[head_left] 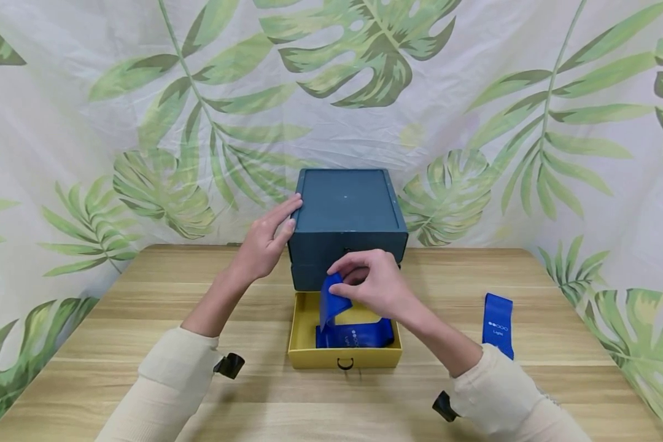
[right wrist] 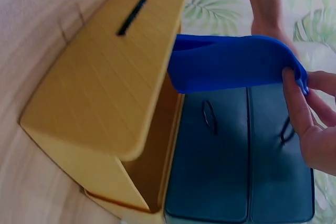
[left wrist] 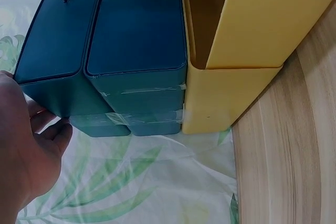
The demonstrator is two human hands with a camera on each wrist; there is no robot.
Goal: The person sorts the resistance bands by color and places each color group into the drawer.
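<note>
My right hand [head_left: 380, 283] pinches the raised end of a blue resistance band [head_left: 333, 304] between thumb and fingers. The band reaches down into the pulled-out yellow drawer [head_left: 316, 360], where its printed part lies. In the right wrist view the band [right wrist: 231, 65] stretches from the fingertips over the drawer's edge. My left hand [head_left: 264, 244] rests against the left side of the dark blue drawer box [head_left: 349, 205], at its upper part. In the left wrist view that hand [left wrist: 32, 148] touches the side of the box, fingers loosely bent around its edge.
A second blue resistance band [head_left: 498, 316], marked "Light", lies on the wooden table [head_left: 232, 393] to the right. Behind the box hangs a leaf-patterned cloth [head_left: 359, 132]. Small black loop pulls [right wrist: 209, 116] stick out from the closed drawers.
</note>
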